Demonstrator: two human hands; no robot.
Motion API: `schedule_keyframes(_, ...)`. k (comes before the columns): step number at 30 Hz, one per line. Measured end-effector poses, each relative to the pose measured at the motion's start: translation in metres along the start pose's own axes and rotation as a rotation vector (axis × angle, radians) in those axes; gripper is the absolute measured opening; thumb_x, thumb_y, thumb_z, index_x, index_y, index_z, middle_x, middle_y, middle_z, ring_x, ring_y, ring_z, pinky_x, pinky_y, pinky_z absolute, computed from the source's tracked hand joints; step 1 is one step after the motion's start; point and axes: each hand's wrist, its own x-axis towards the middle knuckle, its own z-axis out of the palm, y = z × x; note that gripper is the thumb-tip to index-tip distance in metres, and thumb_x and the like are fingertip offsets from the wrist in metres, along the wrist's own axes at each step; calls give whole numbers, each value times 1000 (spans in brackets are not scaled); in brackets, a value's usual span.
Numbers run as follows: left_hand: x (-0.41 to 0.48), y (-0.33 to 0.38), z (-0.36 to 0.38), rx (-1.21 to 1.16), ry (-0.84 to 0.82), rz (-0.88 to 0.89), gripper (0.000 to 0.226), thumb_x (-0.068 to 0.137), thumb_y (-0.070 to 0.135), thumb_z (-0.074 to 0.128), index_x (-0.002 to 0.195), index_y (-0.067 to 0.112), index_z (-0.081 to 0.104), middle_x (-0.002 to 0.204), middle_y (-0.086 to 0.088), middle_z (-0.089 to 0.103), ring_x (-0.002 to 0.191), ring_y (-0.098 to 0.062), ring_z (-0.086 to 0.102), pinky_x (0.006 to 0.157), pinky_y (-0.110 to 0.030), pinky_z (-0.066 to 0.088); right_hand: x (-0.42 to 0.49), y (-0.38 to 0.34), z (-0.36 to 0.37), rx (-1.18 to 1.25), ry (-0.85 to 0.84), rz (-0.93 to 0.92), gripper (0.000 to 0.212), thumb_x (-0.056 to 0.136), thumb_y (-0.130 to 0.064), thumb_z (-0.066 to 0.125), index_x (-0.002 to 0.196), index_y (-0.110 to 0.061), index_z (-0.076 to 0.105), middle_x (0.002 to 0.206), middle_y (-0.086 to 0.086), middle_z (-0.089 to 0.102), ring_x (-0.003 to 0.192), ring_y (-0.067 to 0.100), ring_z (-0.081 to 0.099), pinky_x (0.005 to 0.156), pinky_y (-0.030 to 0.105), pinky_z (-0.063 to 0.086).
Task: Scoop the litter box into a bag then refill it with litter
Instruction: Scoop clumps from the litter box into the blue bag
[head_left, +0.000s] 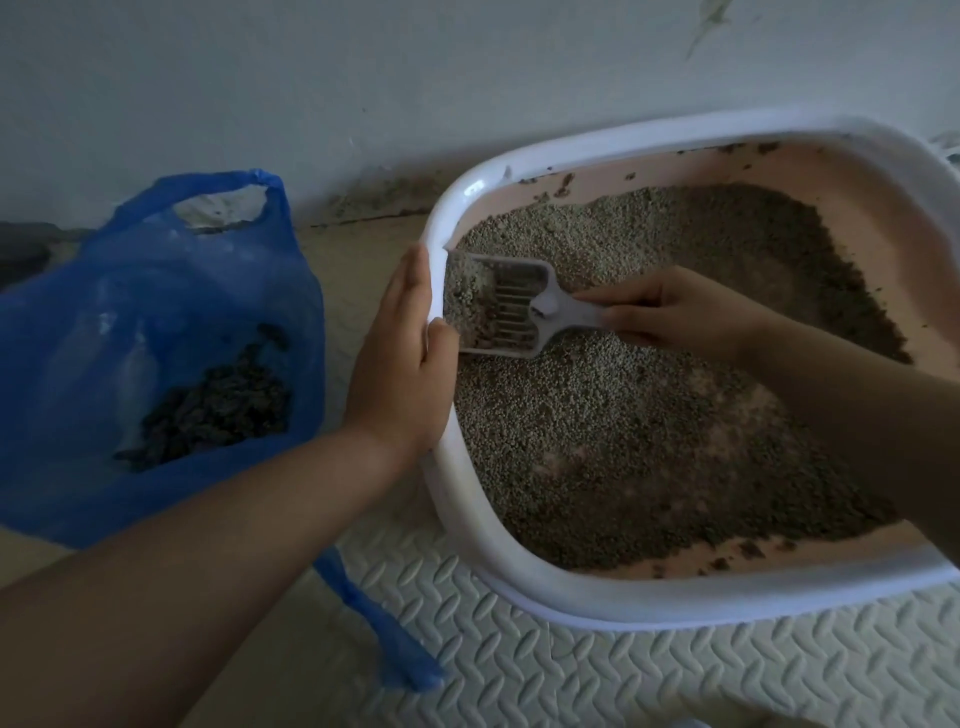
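The box (571, 608) sits on a mat (623, 686), its near-left rim under the left hand (400, 353); the bag (156, 312) slumps just left of that hand, with dark clumps (218, 400) already inside; litter (597, 415) lies thin below the right hand (670, 312), with bare floor showing through. The scoop (498, 306) lies between the two hands, its front edge against the box wall just beside the left thumb, pale grains heaped in it. The likely trouble is the carry: the load must clear the rim and pass over the left hand to reach the bag, and a tilt or a knock on the rim would probably scatter grains on the mat; no hand holds the bag, so its mouth may fold shut; unsifted, clean grains would go too. The left hand clasps the rim, fingers straight along the outside, thumb hooked over; the right hand, knuckles up, grips the scoop's handle, forearm reaching across the box.
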Motion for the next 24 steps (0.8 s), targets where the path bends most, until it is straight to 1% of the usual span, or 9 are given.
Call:
schedule_keyframes(3, 1, 1, 1, -4, 3, 2, 61, 92, 26, 28, 152, 24, 14, 158, 11, 10, 130, 15, 7, 94, 9, 4, -19, 8, -3, 121, 95, 39, 30, 92, -15, 56, 106, -40, 68, 56, -6, 51, 54, 15, 40, 46, 15, 34)
schedule_keyframes(5, 1, 0, 1, -6, -1, 7, 61, 93, 25, 29, 152, 25, 14, 158, 12, 9, 129, 16, 7, 93, 10, 4, -37, 7, -3, 199, 166, 54, 32, 92, -14, 56, 105, -40, 68, 57, -3, 51, 56, 16, 39, 47, 14, 32)
schedule_keyframes(8, 1, -1, 2, -3, 3, 14, 58, 96, 20, 30, 152, 24, 14, 158, 12, 9, 129, 16, 7, 92, 10, 4, -66, -2, 3, 318, 232, 77, 30, 91, -9, 54, 112, -28, 65, 54, -7, 49, 48, 3, 42, 45, 9, 33)
schedule_keyframes(10, 2, -2, 2, 12, 5, 27, 59, 95, 22, 29, 152, 23, 14, 158, 11, 9, 132, 14, 7, 95, 8, 3, -83, -6, 13, 404, 285, 80, 30, 91, -10, 54, 107, -32, 68, 57, -6, 49, 51, 0, 44, 49, 8, 36)
schedule_keyframes(14, 3, -3, 2, 40, 3, 37, 60, 94, 23, 27, 152, 21, 13, 159, 8, 9, 132, 13, 6, 94, 9, 1, -106, -11, 31, 380, 352, 46, 28, 83, -28, 56, 104, -40, 70, 64, 4, 48, 58, 16, 39, 52, 20, 34)
schedule_keyframes(17, 3, -3, 1, 51, 5, 35, 64, 90, 29, 25, 152, 20, 13, 159, 7, 9, 133, 11, 6, 95, 9, 1, -119, -14, 40, 345, 418, 17, 32, 81, -38, 56, 110, -44, 67, 62, 5, 45, 57, 20, 36, 52, 29, 32)
schedule_keyframes(19, 3, -4, 1, 63, 2, 42, 60, 94, 26, 27, 152, 19, 13, 159, 6, 9, 133, 11, 6, 94, 9, 1, -126, -14, 45, 358, 441, 10, 37, 77, -56, 60, 112, -46, 66, 64, 8, 45, 59, 21, 36, 57, 35, 31)
schedule_keyframes(21, 3, -4, 0, 72, 8, 45, 58, 97, 21, 29, 152, 18, 13, 159, 5, 9, 132, 11, 6, 93, 9, 1, -131, -9, 47, 374, 479, 18, 57, 63, -76, 62, 112, -49, 65, 66, 7, 47, 61, 20, 38, 61, 36, 33)
schedule_keyframes(24, 4, -4, 0, 76, 10, 52, 61, 92, 25, 28, 152, 17, 14, 159, 4, 10, 135, 7, 8, 95, 8, 0, -133, -7, 46, 377, 495, 41, 66, 51, -84, 63, 109, -52, 65, 64, 3, 51, 60, 18, 43, 55, 28, 36)
